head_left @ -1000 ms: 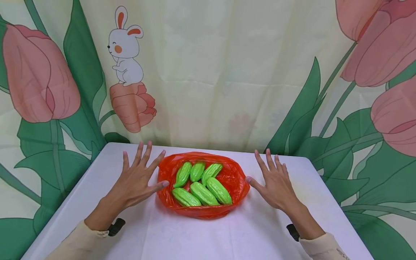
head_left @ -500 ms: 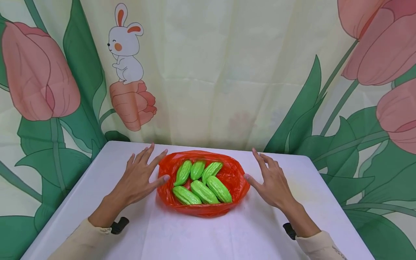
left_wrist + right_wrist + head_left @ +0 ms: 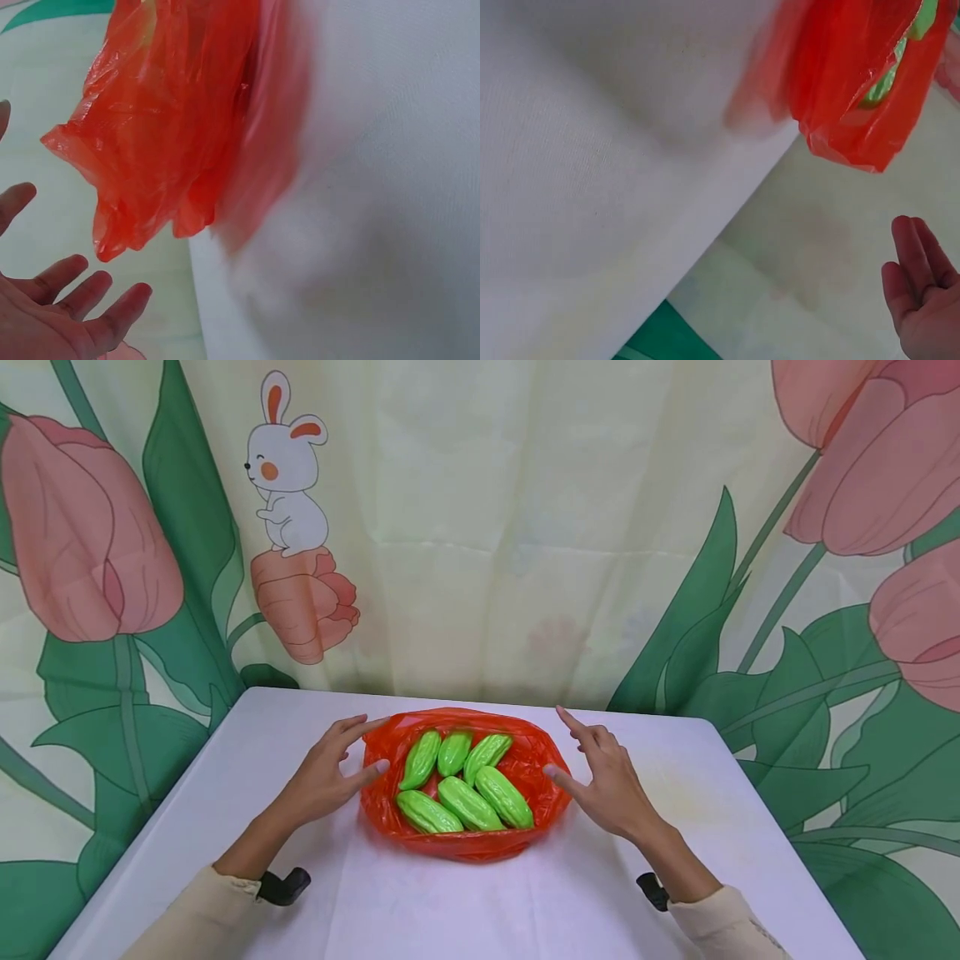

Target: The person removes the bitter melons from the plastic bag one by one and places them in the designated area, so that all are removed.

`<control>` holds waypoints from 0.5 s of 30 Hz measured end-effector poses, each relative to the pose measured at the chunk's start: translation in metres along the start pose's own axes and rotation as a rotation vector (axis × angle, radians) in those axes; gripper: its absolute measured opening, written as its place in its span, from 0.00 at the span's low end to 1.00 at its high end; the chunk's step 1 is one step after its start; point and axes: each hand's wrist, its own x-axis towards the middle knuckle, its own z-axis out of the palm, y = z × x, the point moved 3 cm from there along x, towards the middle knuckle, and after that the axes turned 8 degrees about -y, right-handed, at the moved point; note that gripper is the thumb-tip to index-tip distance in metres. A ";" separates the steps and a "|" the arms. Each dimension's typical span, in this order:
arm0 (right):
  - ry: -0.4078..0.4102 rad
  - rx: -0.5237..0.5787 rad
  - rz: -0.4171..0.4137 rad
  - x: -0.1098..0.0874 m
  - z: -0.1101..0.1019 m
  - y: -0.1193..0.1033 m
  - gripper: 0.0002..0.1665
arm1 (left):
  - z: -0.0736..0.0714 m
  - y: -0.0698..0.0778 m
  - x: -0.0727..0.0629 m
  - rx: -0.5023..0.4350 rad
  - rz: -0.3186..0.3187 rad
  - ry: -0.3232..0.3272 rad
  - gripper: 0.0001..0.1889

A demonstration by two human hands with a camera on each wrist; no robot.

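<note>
A red plastic bag (image 3: pixel 551 781) lies on the table with its mouth spread wide. Inside it are several bright green, ridged bitter melons (image 3: pixel 468 804), in two rough rows. My left hand (image 3: pixel 324 781) hovers at the bag's left side, fingers extended and thumb apart, the tips overlapping the rim in the head view. On the opposite side my right hand (image 3: pixel 611 785) is held the same way, its thumb over the right rim. Both wrist views show a gap between the bag (image 3: pixel 176 112) and the visible fingers, and neither hand holds anything.
A white cloth covers the table (image 3: pixel 435 910). Behind its far edge hangs a cream curtain (image 3: pixel 480 568) printed with tulips and a rabbit. A black wrist camera strap (image 3: pixel 283 887) shows at the left cuff, another (image 3: pixel 652 891) at the right.
Both hands have moved inward, closer to the bag's sides, and their spread fingers have drawn nearer together. The bag and the bitter melons have stayed in place.
</note>
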 end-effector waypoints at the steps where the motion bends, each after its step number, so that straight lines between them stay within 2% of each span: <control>1: -0.006 0.004 -0.002 0.000 0.001 -0.001 0.53 | 0.001 -0.001 0.001 -0.015 -0.003 -0.005 0.37; 7: -0.034 0.026 -0.027 0.002 0.008 -0.006 0.53 | 0.006 -0.006 0.002 -0.100 -0.034 -0.026 0.37; 15: -0.104 0.097 -0.015 0.005 0.020 -0.010 0.50 | 0.007 -0.016 0.002 -0.209 -0.106 -0.029 0.34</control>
